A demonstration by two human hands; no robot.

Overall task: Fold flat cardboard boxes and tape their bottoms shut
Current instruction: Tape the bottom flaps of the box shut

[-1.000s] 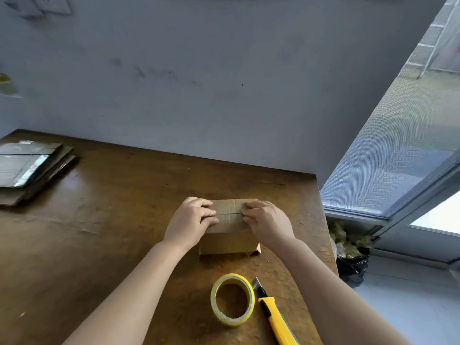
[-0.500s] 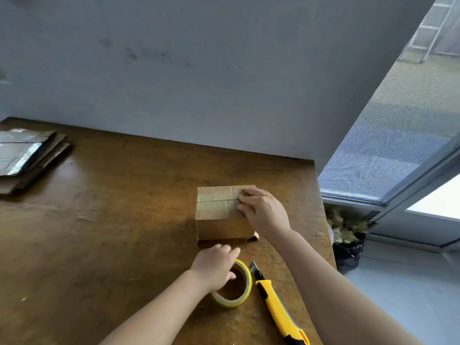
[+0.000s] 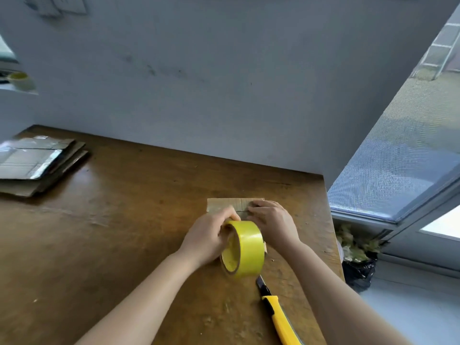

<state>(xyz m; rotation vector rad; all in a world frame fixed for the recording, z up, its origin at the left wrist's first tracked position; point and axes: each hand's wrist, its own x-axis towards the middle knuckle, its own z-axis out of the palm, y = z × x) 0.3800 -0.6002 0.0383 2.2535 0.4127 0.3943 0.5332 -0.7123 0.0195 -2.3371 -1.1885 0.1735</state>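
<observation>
The left hand (image 3: 207, 239) has lifted the tape roll (image 3: 242, 247) off the table (image 3: 99, 245) and grips it by the box (image 3: 224, 204), whose flaps the right hand (image 3: 272, 220) presses flat, so taping seems next.

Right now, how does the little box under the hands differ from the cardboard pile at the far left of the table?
The box is folded up into shape, while the pile lies flat. The right hand presses on the box; nothing touches the pile. The box sits near the table's right edge, the pile at the far left. The pile's top sheet shines like tape or film; the box looks dull. Both are brown cardboard on the same wooden table.
</observation>
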